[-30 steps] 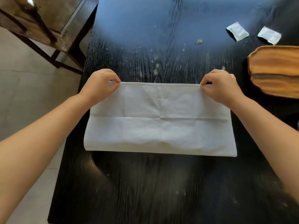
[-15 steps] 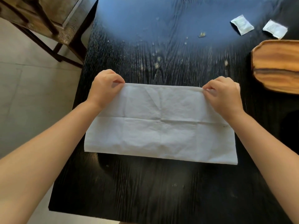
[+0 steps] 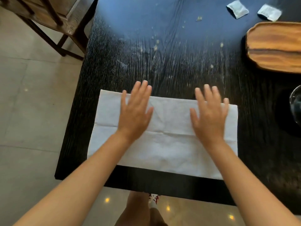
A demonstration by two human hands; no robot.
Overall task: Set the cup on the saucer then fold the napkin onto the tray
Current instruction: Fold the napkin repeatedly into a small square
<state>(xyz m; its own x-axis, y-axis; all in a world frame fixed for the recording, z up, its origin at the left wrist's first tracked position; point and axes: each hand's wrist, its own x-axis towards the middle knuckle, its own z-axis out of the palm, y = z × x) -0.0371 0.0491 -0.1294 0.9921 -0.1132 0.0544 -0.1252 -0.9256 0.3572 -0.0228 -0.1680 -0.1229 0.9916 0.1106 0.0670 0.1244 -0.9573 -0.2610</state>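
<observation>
A white napkin [image 3: 169,144] lies flat as a wide rectangle on the black table [image 3: 162,54], near its front edge, with crease lines across it. My left hand [image 3: 136,111] rests palm down on the napkin's left half, fingers spread. My right hand [image 3: 210,114] lies flat on its right half, fingers also spread and reaching past the far edge. The wooden tray [image 3: 275,46] sits at the right, cut off by the frame. A glass rim [image 3: 295,105] shows at the far right edge; whether it is the cup I cannot tell. No saucer is visible.
Two small white packets [image 3: 237,9] [image 3: 269,12] lie at the back right of the table. Crumbs dot the table's middle. A wooden chair [image 3: 48,18] stands off the table's left corner on the tiled floor. My legs show below the table's front edge.
Both hands let go of the napkin's far corners, opened, and now lie flat on its top. The camera view has shifted back, showing the table's front edge.
</observation>
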